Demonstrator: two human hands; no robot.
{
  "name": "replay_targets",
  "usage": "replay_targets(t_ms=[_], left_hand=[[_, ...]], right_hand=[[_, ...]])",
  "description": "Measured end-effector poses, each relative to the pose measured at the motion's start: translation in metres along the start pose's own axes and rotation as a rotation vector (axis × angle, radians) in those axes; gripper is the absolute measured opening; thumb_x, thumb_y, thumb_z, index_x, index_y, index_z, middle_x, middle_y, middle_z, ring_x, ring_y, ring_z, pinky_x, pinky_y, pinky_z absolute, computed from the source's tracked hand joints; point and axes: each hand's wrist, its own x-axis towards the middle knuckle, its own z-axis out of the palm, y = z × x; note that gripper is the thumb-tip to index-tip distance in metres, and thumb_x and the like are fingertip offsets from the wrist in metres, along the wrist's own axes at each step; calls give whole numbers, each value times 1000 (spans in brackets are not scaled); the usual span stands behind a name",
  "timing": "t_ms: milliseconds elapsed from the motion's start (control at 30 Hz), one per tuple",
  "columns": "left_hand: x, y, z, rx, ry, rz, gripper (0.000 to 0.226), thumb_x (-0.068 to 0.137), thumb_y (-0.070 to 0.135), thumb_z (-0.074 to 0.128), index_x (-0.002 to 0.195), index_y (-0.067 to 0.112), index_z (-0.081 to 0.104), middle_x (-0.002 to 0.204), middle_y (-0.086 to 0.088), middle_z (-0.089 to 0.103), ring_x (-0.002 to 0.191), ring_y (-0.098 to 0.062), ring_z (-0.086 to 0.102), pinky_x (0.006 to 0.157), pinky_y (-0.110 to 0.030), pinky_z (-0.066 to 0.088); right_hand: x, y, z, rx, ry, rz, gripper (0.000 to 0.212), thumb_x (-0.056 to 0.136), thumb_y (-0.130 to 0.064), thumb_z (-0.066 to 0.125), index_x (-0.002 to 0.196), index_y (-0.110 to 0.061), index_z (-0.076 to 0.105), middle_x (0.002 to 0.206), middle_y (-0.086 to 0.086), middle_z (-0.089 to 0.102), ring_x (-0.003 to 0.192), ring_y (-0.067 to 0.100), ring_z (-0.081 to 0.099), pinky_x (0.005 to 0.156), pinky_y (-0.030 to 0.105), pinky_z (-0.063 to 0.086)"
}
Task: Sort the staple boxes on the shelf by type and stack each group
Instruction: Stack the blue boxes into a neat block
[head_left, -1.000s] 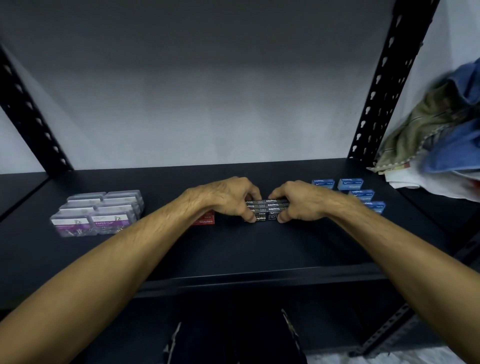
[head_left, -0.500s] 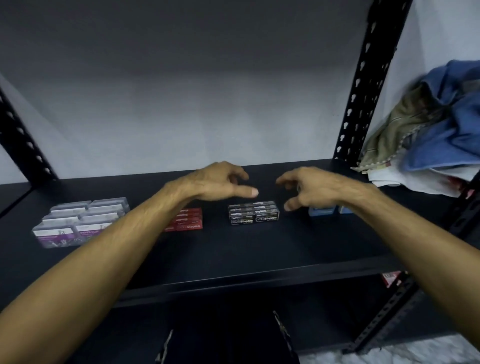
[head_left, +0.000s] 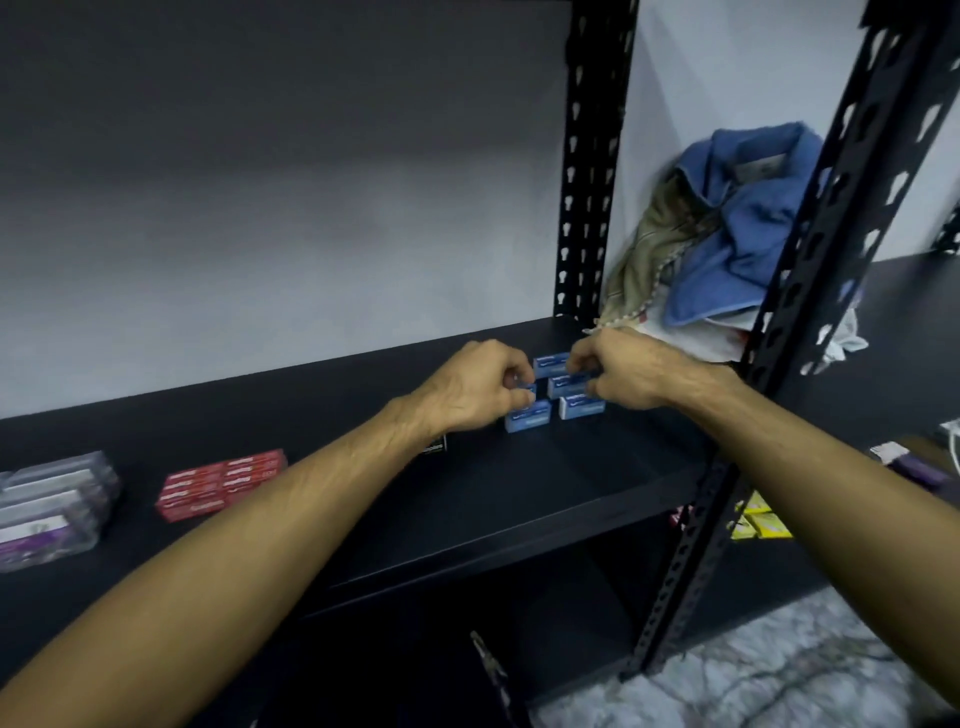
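Closest to the camera were the two forearms, reaching up and in over the front lip of the black shelf (head_left: 519, 525). Over on the near left sat a block of clear plastic cases (head_left: 49, 512) with purple labels, looked like paper clips, bunched tight together. A bit further in, the red staple boxes (head_left: 221, 484) were already stacked neatly in a tidy little brick. Just past the left wrist you could spot a corner of the black staple boxes (head_left: 435, 447), mostly hidden by the arm, so I couldn't say how they were piled.

So I'd guess red was done, black probably too, and blue was what was left.

Further back, both hands were down on the blue staple boxes (head_left: 581, 406). Those were small flat blue cartons with white print, lying loose in a rough two-by-three patch near the right upright, touching or just beside each other, none on top of another as far as I could see. The left hand (head_left: 470, 392) had its fingers curled in, pinching what looked like one blue box at the left of the patch. The right hand (head_left: 626, 371) was curled over the back ones, fingertips on them, though whether it really gripped one I couldn't tell.

Behind all that, a heap of blue and tan clothes (head_left: 727, 234) sat on the next bay.
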Motion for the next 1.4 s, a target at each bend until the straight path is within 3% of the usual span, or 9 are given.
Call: replay_targets(t_ms=[167, 300, 767, 933, 1200, 1400], left_hand=[[8, 5, 19, 52, -28, -47, 17, 86, 26, 73, 102, 17, 73, 95, 3, 69, 88, -12, 66, 81, -29, 55], [7, 3, 25, 71, -22, -68, 16, 87, 23, 73, 101, 16, 73, 92, 2, 68, 85, -13, 66, 78, -27, 54], [2, 2, 26, 48, -7, -88, 11, 86, 19, 73, 96, 14, 72, 81, 2, 69, 74, -12, 66, 70, -25, 54], [1, 1, 26, 38, -14, -86, 9, 86, 18, 73, 95, 17, 71, 78, 5, 67, 70, -7, 63, 61, -15, 45], [1, -1, 26, 33, -8, -83, 10, 86, 17, 73, 96, 15, 72, 81, 4, 67, 73, -9, 65, 67, -20, 50], [0, -3, 22, 57, -18, -91, 23, 83, 32, 75, 101, 18, 71, 82, 8, 65, 74, -7, 62, 66, -20, 47]], right_hand=[[-6, 11, 15, -17, 30, -17, 31, 83, -16, 66, 110, -31, 67, 96, -9, 58, 86, 15, 56, 74, 28, 44], [-4, 15, 26, 47, 48, -31, 31, 84, -13, 66, 112, -27, 69, 108, -5, 67, 90, 14, 59, 78, 27, 47], [-1, 5, 39, 114, 56, -83, 23, 87, -14, 65, 105, -26, 70, 108, -5, 65, 95, 17, 62, 86, 34, 53], [0, 2, 40, 102, 72, -104, 24, 88, -14, 63, 109, -24, 70, 107, -6, 66, 87, 10, 55, 77, 25, 42], [0, -1, 39, 104, 77, -111, 23, 90, -15, 63, 110, -24, 70, 104, -8, 64, 86, 9, 55, 74, 24, 40], [0, -1, 38, 78, 75, -110, 26, 87, -20, 67, 112, -25, 68, 109, -7, 62, 96, 14, 60, 80, 30, 49]])
